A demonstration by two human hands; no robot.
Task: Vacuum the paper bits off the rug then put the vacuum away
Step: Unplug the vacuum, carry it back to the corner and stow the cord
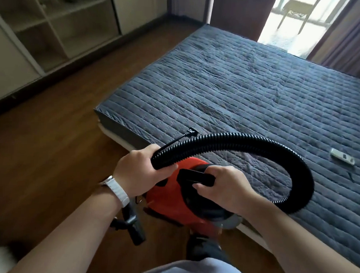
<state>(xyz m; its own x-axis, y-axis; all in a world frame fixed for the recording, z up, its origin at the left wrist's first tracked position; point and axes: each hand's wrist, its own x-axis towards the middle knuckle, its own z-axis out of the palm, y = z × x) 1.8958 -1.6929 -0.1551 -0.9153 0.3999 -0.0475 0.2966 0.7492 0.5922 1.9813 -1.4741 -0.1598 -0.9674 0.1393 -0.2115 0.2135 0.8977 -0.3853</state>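
Red plastic forms the body of the vacuum (168, 189), which is held in the air above the wooden floor (50, 151), just off the near corner of the bed (239, 87). Its long axis is set roughly left to right across the view, dipping a little to the right. The black handle (196, 177) on top is gripped by the right hand (224, 187), with the fingers curled round it. The free end of the ribbed black hose (247, 139) is clasped by the left hand (138, 171), and from that grip a black plug (190, 133) on its cord is pointed up and away. One wide loop is made by the hose over the quilted grey cover before it is lost behind the right forearm. A black nozzle (129, 227) is seen hanging below the left wrist, on which a white watch (117, 188) is worn. One remote (342, 159) is laid on the bed; its markings are too small to be read. One vacuum, one hose and one plug are counted.
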